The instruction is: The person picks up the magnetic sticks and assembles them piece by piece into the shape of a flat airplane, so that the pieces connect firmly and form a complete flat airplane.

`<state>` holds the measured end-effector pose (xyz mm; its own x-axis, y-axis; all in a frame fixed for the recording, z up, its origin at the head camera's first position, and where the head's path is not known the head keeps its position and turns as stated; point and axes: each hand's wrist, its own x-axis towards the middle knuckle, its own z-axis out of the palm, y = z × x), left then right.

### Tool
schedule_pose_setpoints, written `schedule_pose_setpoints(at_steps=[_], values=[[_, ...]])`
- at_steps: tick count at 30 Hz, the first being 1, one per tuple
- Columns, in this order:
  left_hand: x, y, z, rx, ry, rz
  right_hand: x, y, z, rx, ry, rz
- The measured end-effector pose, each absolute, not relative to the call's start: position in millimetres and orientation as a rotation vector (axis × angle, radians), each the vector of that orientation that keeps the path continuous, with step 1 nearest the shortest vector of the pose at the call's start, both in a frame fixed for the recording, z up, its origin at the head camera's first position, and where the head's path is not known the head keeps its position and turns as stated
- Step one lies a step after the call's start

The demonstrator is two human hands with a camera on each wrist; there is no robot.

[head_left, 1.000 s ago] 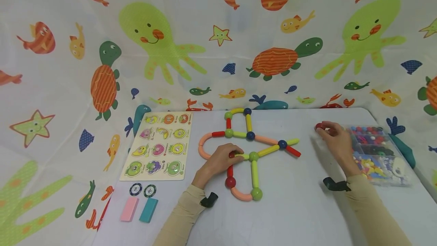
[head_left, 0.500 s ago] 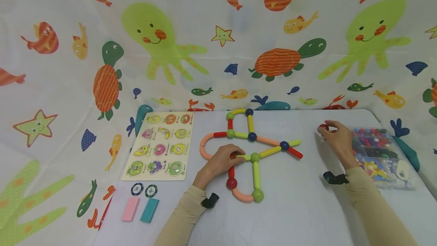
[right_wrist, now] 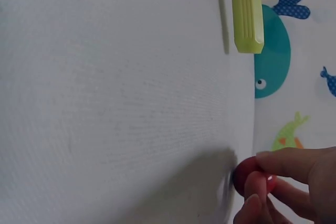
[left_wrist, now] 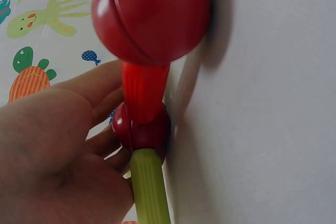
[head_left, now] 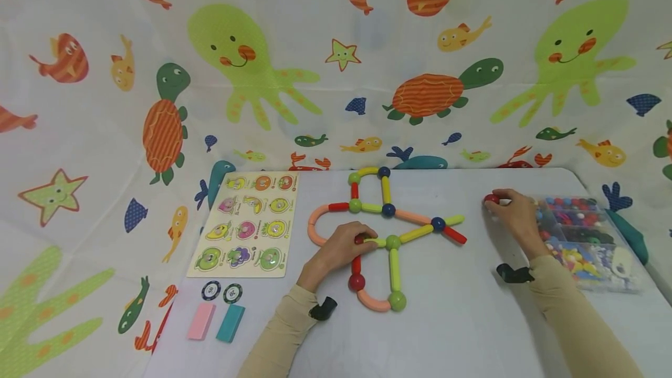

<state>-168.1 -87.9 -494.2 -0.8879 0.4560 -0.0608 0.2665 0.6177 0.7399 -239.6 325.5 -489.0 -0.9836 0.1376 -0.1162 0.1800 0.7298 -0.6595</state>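
A figure of coloured toy rods and balls lies flat mid-table in the head view, with a green ball (head_left: 392, 242) and a blue ball (head_left: 438, 224) among its joints. My left hand (head_left: 341, 245) holds a red ball (left_wrist: 142, 129) joined between a red rod (left_wrist: 146, 90) and a light-green rod (left_wrist: 148, 184). Closer to the wrist camera is a larger-looking red ball (left_wrist: 152, 14). Off to the right, my right hand (head_left: 517, 214) pinches a loose red ball (right_wrist: 245, 176) between thumb and fingers, close to the tabletop. Whether that ball touches the table I cannot tell.
A clear divided box (head_left: 593, 241) of small beads and parts is right of my right forearm. At left lie a fruit puzzle board (head_left: 287, 226), two round chips (head_left: 211, 290), a pink block (head_left: 202, 321) and a teal block (head_left: 230, 324). A sea-animal cloth (head_left: 315, 98) hangs behind.
My right hand has shifted slightly left with the red ball since half a second ago. The left hand and the rod figure keep their places; the whole view moved a little earlier.
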Motion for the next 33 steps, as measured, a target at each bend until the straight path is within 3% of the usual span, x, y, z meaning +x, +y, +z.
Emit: schedule_pose_setpoints(at_steps=[17, 33], values=[[-167.7, -87.9, -493.9, 0.594, 2.605, 1.139, -221.5, 315.3, -491.7, 0.164, 2.842, -1.003], [-167.4, -88.5, -494.0, 0.584, 2.596, 1.134, -211.3, 302.7, -492.9, -0.111, 2.796, -1.026]])
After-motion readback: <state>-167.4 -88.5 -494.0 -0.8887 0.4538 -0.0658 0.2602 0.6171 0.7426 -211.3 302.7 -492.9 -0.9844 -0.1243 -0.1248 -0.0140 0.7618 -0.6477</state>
